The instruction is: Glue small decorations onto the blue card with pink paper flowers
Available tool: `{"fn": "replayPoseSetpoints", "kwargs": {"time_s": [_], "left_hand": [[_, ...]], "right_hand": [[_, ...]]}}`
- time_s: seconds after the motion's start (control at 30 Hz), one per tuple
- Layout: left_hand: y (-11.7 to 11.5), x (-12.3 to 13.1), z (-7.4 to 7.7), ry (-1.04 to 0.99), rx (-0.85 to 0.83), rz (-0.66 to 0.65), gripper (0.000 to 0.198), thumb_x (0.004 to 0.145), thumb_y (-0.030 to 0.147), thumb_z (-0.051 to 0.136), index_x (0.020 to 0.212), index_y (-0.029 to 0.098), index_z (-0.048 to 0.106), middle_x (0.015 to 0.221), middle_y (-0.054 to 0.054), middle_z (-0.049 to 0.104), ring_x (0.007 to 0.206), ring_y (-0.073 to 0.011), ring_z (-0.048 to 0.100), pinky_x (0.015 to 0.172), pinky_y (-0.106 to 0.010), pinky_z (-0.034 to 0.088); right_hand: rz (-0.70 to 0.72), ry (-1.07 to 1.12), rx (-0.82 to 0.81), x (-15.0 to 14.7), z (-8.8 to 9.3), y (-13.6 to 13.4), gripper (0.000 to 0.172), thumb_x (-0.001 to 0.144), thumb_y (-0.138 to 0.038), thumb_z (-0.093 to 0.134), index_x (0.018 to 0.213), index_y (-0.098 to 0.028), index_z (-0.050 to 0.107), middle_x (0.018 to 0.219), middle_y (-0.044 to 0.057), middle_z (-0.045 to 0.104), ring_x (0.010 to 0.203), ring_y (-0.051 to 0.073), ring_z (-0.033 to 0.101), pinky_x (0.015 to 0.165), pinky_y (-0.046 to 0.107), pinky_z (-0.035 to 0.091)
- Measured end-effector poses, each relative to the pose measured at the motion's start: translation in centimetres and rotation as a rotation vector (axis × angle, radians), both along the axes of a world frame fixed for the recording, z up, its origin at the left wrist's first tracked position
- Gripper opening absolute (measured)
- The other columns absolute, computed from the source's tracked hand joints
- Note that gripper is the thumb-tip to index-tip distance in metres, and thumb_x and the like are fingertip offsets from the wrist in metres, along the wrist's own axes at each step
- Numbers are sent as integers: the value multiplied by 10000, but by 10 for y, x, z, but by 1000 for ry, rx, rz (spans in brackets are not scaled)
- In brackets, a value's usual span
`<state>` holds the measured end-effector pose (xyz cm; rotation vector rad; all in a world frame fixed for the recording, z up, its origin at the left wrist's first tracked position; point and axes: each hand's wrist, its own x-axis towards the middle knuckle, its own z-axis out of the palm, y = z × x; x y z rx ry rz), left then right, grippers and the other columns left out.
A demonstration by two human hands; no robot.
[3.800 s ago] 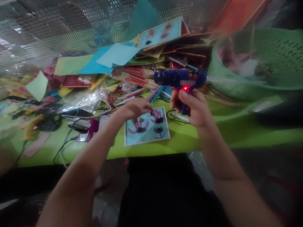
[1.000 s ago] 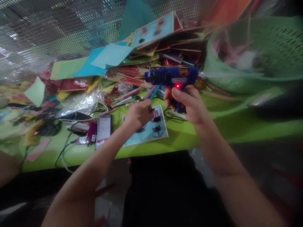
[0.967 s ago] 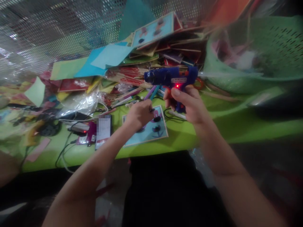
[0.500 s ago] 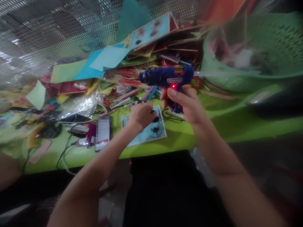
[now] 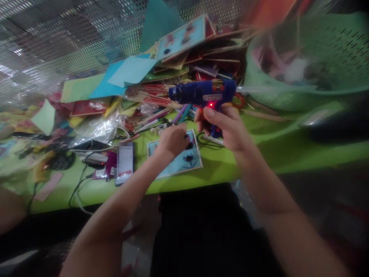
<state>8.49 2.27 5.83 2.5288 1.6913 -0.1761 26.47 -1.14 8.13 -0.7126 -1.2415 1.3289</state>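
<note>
My right hand (image 5: pixel 223 123) is wrapped round the handle of a blue glue gun (image 5: pixel 201 93), whose nozzle points left and whose red light glows. A clear glue stick (image 5: pixel 268 89) juts from its back end. Over a light-blue picture card (image 5: pixel 180 163) with a pale border, my left hand (image 5: pixel 174 140) is closed, knuckles up. Its fingertips are turned away, so whatever they hold or press is hidden. Dark and purple shapes on the card show just right of that hand.
A phone (image 5: pixel 125 163), cables and a purple device (image 5: pixel 107 167) lie left of the card. Behind are markers, sticks, coloured paper (image 5: pixel 132 71) and a stacked picture card (image 5: pixel 181 37). A green basket (image 5: pixel 340 50) stands at right. Another person's arm (image 5: pixel 10 209) shows at far left.
</note>
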Motion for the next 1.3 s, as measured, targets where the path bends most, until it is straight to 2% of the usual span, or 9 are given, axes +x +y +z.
{"fn": "replayPoseSetpoints", "kwargs": {"time_s": [0.17, 0.37, 0.6, 0.8, 0.97, 1.3], "left_hand": [[1, -1, -1, -43, 6, 1, 157, 815, 221, 585, 960, 201, 640, 897, -95, 743, 848, -278, 691, 715, -375, 485], [2, -5, -2, -112, -49, 19, 91, 796, 252, 625, 880, 218, 615, 897, -84, 737, 867, -283, 686, 732, -379, 475], [7, -11, 1, -149, -103, 45, 150, 795, 332, 700, 862, 226, 616, 888, -55, 741, 848, -250, 681, 719, -345, 463], [13, -26, 3, -230, -142, -134, 170, 813, 275, 704, 967, 214, 662, 1002, -54, 750, 881, -220, 673, 781, -332, 481], [13, -29, 1, -279, -160, -135, 159, 822, 172, 662, 968, 223, 702, 1010, -20, 759, 824, -170, 658, 791, -295, 484], [9, -21, 3, -245, -127, -105, 139, 827, 173, 686, 940, 230, 741, 995, -23, 762, 884, -202, 671, 815, -317, 481]], "right_hand": [[5, 8, 8, 0, 0, 0, 437, 856, -618, 696, 829, -182, 696, 659, -3, 620, 588, 97, 560, 500, 222, 447], [8, -5, -3, 0, 1, 1, 458, 841, -640, 698, 828, -182, 688, 652, -6, 625, 581, 95, 558, 495, 216, 450], [2, 10, -30, 1, 0, 0, 437, 829, -622, 724, 836, -187, 681, 661, -8, 609, 589, 97, 575, 506, 223, 449], [1, 10, -25, 2, -1, 1, 449, 830, -634, 717, 837, -187, 679, 688, 0, 627, 604, 95, 574, 510, 223, 446], [3, 20, -19, 2, -1, 1, 442, 832, -631, 718, 823, -191, 678, 688, 1, 629, 606, 97, 577, 523, 228, 459], [0, 7, 9, 1, 1, 0, 432, 855, -614, 702, 818, -183, 698, 651, -8, 619, 580, 89, 561, 513, 221, 440]]}}
